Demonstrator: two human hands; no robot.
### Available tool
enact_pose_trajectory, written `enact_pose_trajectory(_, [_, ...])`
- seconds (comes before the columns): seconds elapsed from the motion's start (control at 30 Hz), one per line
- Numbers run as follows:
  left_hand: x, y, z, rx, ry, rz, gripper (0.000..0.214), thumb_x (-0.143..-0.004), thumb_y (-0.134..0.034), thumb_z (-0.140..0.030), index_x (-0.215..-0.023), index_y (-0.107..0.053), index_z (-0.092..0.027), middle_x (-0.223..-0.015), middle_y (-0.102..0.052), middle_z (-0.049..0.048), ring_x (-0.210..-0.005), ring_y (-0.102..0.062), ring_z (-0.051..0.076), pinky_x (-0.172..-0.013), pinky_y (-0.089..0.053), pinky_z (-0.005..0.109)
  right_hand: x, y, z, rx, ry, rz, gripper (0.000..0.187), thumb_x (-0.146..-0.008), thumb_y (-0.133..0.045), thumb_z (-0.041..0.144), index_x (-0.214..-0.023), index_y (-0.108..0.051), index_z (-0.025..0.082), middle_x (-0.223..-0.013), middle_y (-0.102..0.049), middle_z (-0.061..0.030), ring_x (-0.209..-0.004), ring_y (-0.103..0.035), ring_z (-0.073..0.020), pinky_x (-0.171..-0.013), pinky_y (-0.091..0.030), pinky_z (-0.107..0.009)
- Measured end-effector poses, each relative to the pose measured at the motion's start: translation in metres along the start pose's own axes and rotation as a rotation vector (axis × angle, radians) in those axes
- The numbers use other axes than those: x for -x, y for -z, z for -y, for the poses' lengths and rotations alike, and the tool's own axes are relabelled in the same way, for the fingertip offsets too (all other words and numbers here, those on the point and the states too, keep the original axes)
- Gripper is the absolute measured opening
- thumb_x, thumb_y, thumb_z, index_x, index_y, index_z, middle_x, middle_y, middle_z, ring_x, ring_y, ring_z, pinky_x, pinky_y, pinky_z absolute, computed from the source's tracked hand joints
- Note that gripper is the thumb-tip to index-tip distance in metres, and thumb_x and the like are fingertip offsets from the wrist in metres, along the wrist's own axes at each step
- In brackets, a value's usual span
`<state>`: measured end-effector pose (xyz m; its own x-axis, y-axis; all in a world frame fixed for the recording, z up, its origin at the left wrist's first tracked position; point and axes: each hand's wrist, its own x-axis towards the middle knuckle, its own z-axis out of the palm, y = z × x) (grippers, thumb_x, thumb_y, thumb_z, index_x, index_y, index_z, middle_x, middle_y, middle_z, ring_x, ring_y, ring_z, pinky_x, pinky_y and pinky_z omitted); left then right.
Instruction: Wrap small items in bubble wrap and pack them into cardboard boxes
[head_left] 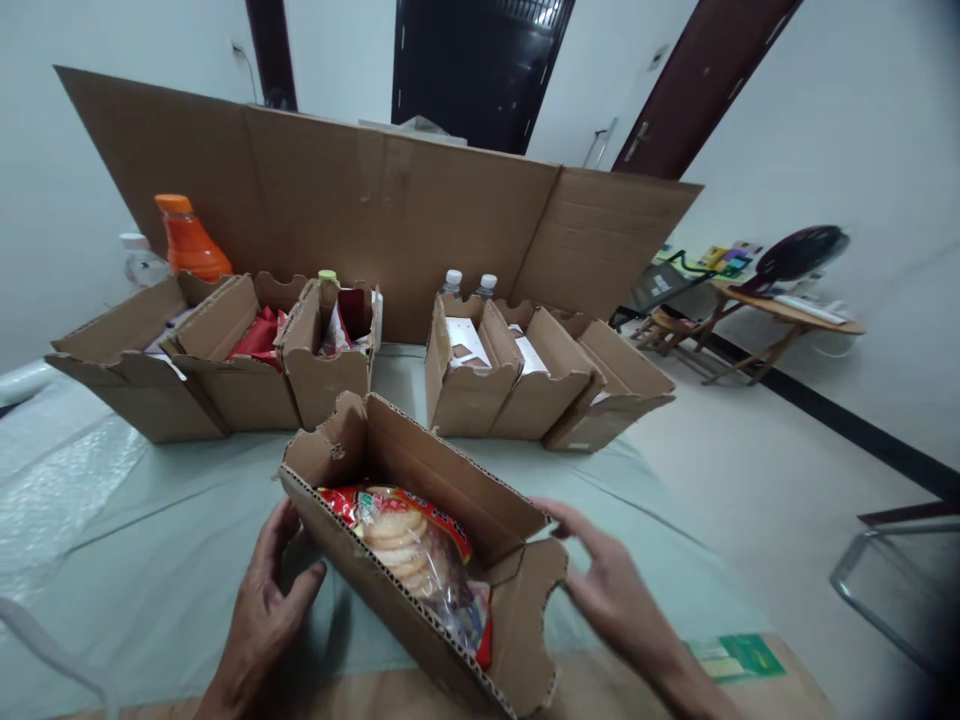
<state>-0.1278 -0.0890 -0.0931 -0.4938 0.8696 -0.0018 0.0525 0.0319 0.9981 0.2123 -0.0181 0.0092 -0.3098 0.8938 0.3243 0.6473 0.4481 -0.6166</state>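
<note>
In the foreground sits a narrow open cardboard box (pixel 457 475), lying at a slant to me. Inside it is a clear bag of round pale biscuits (pixel 405 545) with red printed edges. My left hand (pixel 266 600) is by the box's near left corner, thumb and fingers spread; its fingertips come close to the cardboard, and I cannot tell if they touch. My right hand (pixel 611 590), slightly blurred, cups the opposite corner of the box, with fingertips against the outside and partly hidden by the end wall.
Behind stand several open cardboard bins in a left group (pixel 240 400) and a right group (pixel 510 400). An orange bottle (pixel 191 240) and clear bottles (pixel 486 286) rise behind them, before a tall cardboard screen (pixel 450 210). Bubble wrap (pixel 67 480) covers the left side; a green packet (pixel 739 657) lies right.
</note>
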Motion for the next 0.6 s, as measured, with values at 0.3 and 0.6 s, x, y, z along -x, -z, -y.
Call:
enact_pose_trajectory(0.3, [0.002,-0.032,-0.031,-0.014,0.003,0.031,0.066,-0.07,-0.074,-0.041,-0.128,-0.054,-0.019,-0.131,-0.065,0.013,-0.124,-0.06,0.032,-0.108,-0.046,0.045,0.017,-0.067,-0.005,-0.434,-0.113,-0.137,0.051,-0.092,-0.056,0.038,-0.14,-0.058,0.021,-0.134,-0.069,-0.0121,-0.111,-0.07,-0.0257,-0.097,-0.058,-0.039])
enact_pose_trajectory(0.6, [-0.011,-0.097,-0.029,0.012,-0.057,0.221,0.083,-0.078,-0.067,-0.034,-0.153,-0.035,-0.019,-0.154,-0.048,0.0168,-0.142,-0.048,0.032,-0.117,-0.039,0.048,-0.044,-0.031,-0.059,-0.569,-0.172,-0.221,0.041,-0.093,-0.057,0.055,-0.108,-0.074,0.021,-0.108,-0.078,-0.008,-0.103,-0.071,-0.0259,-0.093,-0.058,-0.04])
